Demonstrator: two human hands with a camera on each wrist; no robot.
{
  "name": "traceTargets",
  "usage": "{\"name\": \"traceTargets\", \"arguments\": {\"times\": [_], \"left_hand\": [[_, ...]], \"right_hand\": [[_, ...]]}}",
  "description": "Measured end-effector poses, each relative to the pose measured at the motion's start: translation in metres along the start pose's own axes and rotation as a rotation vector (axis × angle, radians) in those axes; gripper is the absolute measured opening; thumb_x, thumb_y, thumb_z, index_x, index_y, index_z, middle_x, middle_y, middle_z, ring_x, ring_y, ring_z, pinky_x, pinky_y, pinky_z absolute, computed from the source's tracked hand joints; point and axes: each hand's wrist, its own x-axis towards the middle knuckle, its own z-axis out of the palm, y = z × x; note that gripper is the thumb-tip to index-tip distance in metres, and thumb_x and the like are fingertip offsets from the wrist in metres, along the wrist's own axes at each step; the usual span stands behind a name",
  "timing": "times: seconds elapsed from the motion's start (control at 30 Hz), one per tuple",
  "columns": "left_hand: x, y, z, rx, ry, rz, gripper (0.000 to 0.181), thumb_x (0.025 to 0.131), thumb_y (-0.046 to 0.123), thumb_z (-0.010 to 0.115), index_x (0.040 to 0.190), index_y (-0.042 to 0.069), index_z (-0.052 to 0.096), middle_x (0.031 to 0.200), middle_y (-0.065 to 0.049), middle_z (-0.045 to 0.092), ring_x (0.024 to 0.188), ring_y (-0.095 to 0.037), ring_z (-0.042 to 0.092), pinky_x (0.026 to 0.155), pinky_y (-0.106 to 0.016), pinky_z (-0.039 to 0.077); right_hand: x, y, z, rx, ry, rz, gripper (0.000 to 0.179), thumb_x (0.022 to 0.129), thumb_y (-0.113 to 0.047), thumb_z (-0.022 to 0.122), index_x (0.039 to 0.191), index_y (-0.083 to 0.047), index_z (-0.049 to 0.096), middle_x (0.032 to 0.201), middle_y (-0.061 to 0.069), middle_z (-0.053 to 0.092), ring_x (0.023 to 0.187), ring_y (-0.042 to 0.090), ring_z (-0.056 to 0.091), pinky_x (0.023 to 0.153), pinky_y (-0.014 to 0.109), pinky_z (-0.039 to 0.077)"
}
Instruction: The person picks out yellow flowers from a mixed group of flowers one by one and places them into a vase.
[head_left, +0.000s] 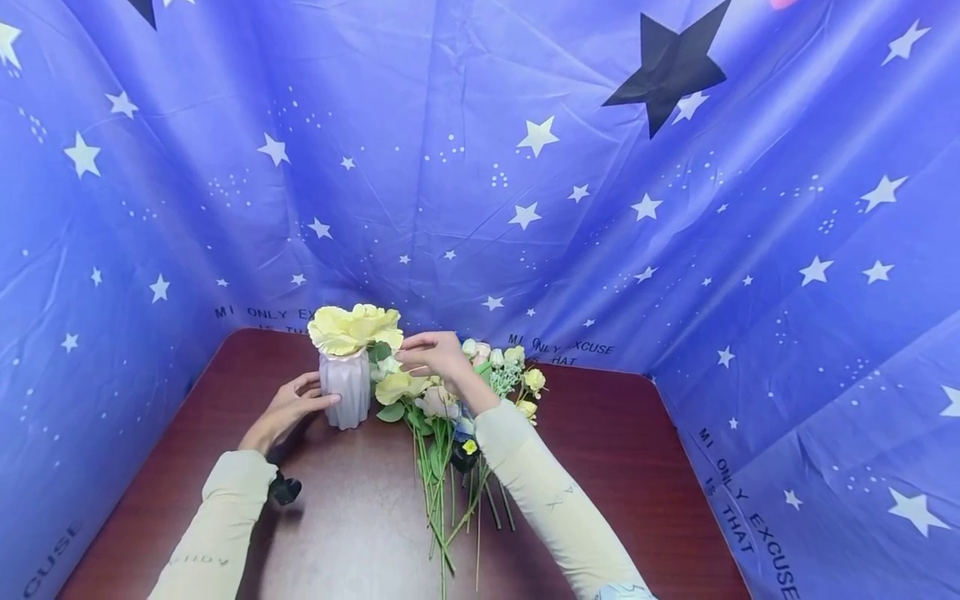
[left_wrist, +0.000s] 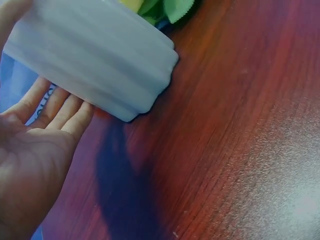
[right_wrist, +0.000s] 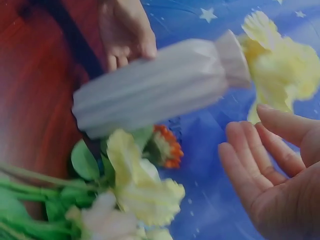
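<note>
A pale, ribbed vase [head_left: 345, 392] stands upright on the table, and a large yellow flower [head_left: 356, 328] sits in its mouth. My left hand [head_left: 292, 408] holds the vase from the left, thumb on the near side; in the left wrist view its fingertips touch the vase wall [left_wrist: 95, 55]. My right hand [head_left: 437, 358] is beside the yellow flower, to its right. In the right wrist view, the right hand [right_wrist: 277, 175] has loosely extended fingers with nothing between them, just below the yellow petals [right_wrist: 285, 65]. The flower's stem is hidden inside the vase.
Several artificial flowers with long green stems [head_left: 442, 500] lie on the table right of the vase, partly under the right forearm. An orange flower [right_wrist: 170, 146] shows among them. A blue star-printed cloth [head_left: 420, 167] hangs around the dark red-brown table [head_left: 615, 467].
</note>
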Motion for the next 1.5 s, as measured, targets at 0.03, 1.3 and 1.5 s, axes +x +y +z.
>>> {"name": "traceTargets", "arguments": {"times": [0.03, 1.3, 1.5], "left_hand": [[0.0, 0.002, -0.001, -0.005, -0.01, -0.005, 0.076, 0.093, 0.016, 0.074, 0.151, -0.009, 0.032, 0.152, -0.033, 0.041, 0.107, 0.011, 0.056, 0.093, -0.01, 0.049], [0.016, 0.016, -0.027, -0.067, -0.201, -0.083, 0.063, 0.092, 0.004, 0.071, 0.14, -0.015, 0.035, 0.104, 0.007, 0.065, 0.098, -0.003, 0.065, 0.093, -0.025, 0.058], [0.014, 0.013, -0.02, -0.09, -0.183, -0.095, 0.066, 0.091, 0.0, 0.071, 0.142, -0.016, 0.032, 0.107, 0.004, 0.065, 0.098, -0.004, 0.066, 0.093, -0.027, 0.059]], "right_hand": [[-0.001, -0.002, -0.006, -0.017, -0.001, 0.014, 0.029, 0.088, -0.003, 0.077, 0.116, 0.005, 0.071, 0.115, 0.021, 0.074, 0.09, 0.029, 0.076, 0.089, 0.043, 0.062], [-0.024, 0.071, -0.017, -0.072, 0.042, 0.358, 0.022, 0.089, 0.001, 0.074, 0.11, 0.008, 0.074, 0.105, 0.024, 0.074, 0.068, 0.016, 0.074, 0.083, 0.037, 0.063], [-0.02, 0.075, -0.008, -0.102, 0.101, 0.322, 0.021, 0.084, 0.001, 0.079, 0.104, 0.006, 0.076, 0.098, 0.021, 0.076, 0.065, 0.016, 0.073, 0.074, 0.034, 0.065]]}}
